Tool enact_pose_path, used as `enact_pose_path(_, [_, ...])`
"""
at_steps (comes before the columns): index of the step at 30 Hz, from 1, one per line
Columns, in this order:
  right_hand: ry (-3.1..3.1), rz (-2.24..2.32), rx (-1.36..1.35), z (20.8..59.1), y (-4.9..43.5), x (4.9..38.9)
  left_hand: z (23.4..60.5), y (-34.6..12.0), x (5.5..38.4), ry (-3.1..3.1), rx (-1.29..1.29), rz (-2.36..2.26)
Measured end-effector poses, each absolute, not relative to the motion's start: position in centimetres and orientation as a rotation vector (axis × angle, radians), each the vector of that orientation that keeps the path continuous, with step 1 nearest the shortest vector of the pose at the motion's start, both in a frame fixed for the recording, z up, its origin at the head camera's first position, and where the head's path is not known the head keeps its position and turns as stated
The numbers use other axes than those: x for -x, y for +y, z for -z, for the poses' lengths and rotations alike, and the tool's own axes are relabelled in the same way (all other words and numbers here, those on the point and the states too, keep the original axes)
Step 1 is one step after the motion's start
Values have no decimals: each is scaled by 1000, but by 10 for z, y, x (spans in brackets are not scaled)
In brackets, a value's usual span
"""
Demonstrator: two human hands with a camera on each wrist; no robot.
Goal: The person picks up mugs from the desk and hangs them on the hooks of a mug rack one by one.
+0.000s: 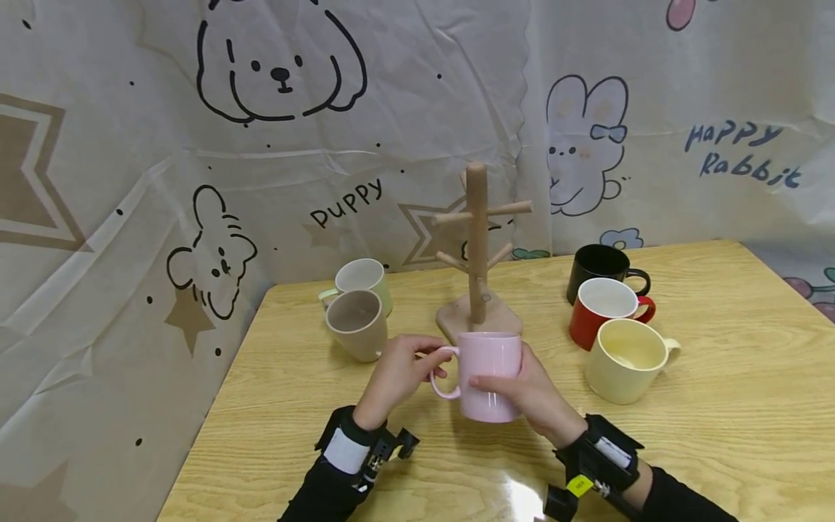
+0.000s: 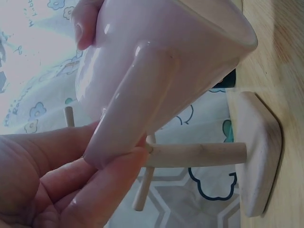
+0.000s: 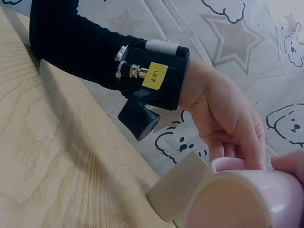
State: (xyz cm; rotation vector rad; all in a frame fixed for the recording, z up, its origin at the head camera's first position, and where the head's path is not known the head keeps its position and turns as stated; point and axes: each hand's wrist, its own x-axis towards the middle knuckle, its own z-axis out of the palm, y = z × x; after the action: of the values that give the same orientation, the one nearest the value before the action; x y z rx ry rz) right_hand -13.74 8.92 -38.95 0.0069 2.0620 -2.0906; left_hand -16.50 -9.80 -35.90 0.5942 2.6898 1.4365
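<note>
A glossy pink mug [image 1: 488, 362] is held upright above the table, in front of a wooden mug tree [image 1: 478, 239]. My left hand [image 1: 406, 370] pinches its handle [image 2: 130, 104] between thumb and fingers on the left side. Around the mug's right side curls my right hand [image 1: 538, 395], thumb across the front. The right wrist view shows the mug's base [image 3: 228, 204] and the left fingers at the handle. Bare pegs stick out of the mug tree's post.
At the left stand a beige mug [image 1: 357, 326] and a pale green mug [image 1: 365, 279] behind it. A black mug [image 1: 596, 270], a red mug [image 1: 590, 319] and a cream mug [image 1: 620, 370] line the right. A printed cloth [image 1: 417, 109] hangs behind the wooden table [image 1: 730, 435].
</note>
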Motion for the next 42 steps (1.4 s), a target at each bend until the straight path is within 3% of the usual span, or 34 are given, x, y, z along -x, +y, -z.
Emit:
enact_pose_path(8, [2044,2199,-73,389,87,132,352,-101,161,2710,-570,-1395])
enact_pose_path(17, [1853,2752,-280,391,80,131,342,-116,163,2729,-489,-1593])
enact_pose_path(26, [1856,2965,-182,445,86,181,338,-119,164,2753,-489,-1553])
enact_pose_path(32, [1825,3014,-292,478,87,207,340,-119,165,2808,-528,-1481])
enact_pose_path(42, [1791,3031,-325,475,81,210,339,-117,164,2812,-501,-1394])
